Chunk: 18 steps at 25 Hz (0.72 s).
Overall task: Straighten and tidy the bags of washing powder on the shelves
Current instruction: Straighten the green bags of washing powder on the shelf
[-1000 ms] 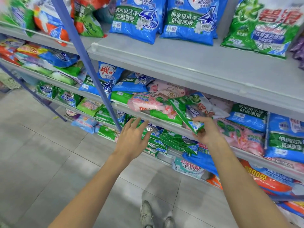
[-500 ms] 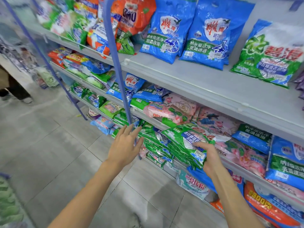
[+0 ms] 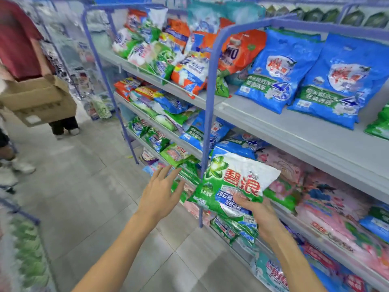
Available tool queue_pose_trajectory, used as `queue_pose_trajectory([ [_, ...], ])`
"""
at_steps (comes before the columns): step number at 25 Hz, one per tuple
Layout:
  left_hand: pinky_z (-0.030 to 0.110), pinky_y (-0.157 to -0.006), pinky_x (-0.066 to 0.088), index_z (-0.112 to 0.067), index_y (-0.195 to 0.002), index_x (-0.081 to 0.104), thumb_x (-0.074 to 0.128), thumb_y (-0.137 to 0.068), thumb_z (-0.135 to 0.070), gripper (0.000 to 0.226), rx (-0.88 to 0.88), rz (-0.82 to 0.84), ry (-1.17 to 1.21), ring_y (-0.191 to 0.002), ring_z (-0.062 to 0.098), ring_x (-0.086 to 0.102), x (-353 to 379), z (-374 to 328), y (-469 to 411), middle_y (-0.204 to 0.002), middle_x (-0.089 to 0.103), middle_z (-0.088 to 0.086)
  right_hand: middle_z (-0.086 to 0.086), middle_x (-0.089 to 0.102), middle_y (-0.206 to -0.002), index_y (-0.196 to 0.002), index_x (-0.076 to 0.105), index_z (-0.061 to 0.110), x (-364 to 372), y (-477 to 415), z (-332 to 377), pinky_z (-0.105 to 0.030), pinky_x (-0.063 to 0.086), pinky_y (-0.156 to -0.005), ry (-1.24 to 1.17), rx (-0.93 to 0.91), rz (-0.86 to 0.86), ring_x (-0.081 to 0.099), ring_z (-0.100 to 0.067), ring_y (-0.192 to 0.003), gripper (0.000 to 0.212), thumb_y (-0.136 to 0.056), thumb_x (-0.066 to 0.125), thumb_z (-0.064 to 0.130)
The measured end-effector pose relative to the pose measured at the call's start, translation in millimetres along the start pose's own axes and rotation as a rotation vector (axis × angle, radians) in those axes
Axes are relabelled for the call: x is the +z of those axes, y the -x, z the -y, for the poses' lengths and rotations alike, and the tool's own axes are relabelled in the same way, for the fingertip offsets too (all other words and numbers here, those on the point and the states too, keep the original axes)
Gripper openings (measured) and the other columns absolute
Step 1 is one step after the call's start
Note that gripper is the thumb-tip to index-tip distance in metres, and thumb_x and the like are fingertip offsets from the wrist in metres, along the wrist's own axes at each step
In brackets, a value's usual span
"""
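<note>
Green-and-white plastic fills the right hand (image 3: 261, 216): its fingers curl under the lower edge of a green-and-white plastic bag of washing powder (image 3: 233, 182) and the thumb presses on the printed front, so the hand grips the bag firmly. The bag is held in the air, tilted, face to the camera, in front of the edge of the second shelf from the top in view, and its upper left corner overlaps a blue metal upright (image 3: 207, 123). Just left of it the left hand (image 3: 160, 197) hangs open, fingers spread and straight, holding nothing and not touching the bag. Directly beneath the held bag lies a slumped pile of green bags (image 3: 235, 228) on a lower shelf. Behind and to the right of it, pink flowered bags (image 3: 326, 207) lie flat and overlapping. One level up, a grey metal shelf (image 3: 294, 131) carries two large blue bags (image 3: 280, 68) leaning back side by side, with an orange bag (image 3: 240, 53) to their left, beyond the upright. Further left, mixed bags lie heaped across several shelves. On the grey tiled floor (image 3: 84, 197) at the far left stands a person in a red top (image 3: 19, 39) carrying a brown cardboard box (image 3: 40, 100).
</note>
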<state>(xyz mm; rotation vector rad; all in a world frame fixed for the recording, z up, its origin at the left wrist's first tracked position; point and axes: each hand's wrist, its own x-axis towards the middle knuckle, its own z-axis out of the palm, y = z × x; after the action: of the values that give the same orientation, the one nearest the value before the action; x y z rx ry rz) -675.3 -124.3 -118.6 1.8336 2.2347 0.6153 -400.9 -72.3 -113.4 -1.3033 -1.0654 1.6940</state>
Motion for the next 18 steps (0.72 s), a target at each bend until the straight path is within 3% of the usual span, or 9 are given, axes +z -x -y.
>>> queue_pose_trajectory([
  [3,0.051,-0.114,0.039,-0.027,-0.147,0.052,0.031,-0.096,-0.063,0.066,-0.027,-0.017,0.042,-0.149,0.027,0.033,-25.6,33.6,-17.6,-0.156,0.045,0.005,0.002,0.08,-0.098,-0.109,0.067,0.018,47.5,-14.9,12.4,-0.024,0.052,-0.071,0.013,-0.035,0.022,0.076,-0.005,-0.079,0.051,-0.062,0.087,0.015],
  [7,0.047,-0.119,0.033,-0.025,-0.15,0.048,0.043,-0.103,-0.051,0.054,0.007,-0.03,0.032,-0.149,0.027,0.032,-49.0,80.4,-41.6,-0.158,0.043,0.003,0.009,0.078,-0.073,-0.097,0.063,0.017,99.5,-21.8,32.5,-0.012,0.051,-0.051,-0.006,-0.114,0.035,0.072,0.0,-0.061,0.033,-0.078,0.077,-0.006],
  [12,0.046,-0.123,0.027,-0.027,-0.152,0.044,0.045,-0.104,-0.049,0.053,0.024,-0.029,0.062,-0.152,0.025,0.025,-71.8,119.4,-82.7,-0.162,0.037,0.003,0.012,0.079,-0.083,-0.104,0.065,0.02,148.3,-34.6,47.7,-0.019,0.048,-0.065,0.017,-0.148,0.006,0.073,0.001,-0.071,0.037,-0.075,0.082,0.005],
  [15,0.047,-0.122,0.03,-0.029,-0.151,0.045,0.033,-0.1,-0.062,0.062,0.05,-0.034,0.094,-0.152,0.025,0.028,-84.8,128.2,-115.7,-0.16,0.039,0.001,0.011,0.079,-0.085,-0.099,0.065,0.022,171.6,-52.5,64.9,-0.027,0.045,-0.079,0.008,-0.156,-0.01,0.073,-0.002,-0.076,0.041,-0.067,0.089,0.012],
  [18,0.045,-0.123,0.028,-0.029,-0.151,0.046,0.034,-0.1,-0.063,0.063,0.064,-0.051,0.101,-0.151,0.023,0.029,-97.0,132.6,-155.1,-0.16,0.04,0.0,0.006,0.08,-0.094,-0.099,0.07,0.023,190.6,-80.2,84.8,-0.035,0.047,-0.088,0.014,-0.183,-0.032,0.074,-0.011,-0.086,0.078,-0.03,0.1,0.043],
])
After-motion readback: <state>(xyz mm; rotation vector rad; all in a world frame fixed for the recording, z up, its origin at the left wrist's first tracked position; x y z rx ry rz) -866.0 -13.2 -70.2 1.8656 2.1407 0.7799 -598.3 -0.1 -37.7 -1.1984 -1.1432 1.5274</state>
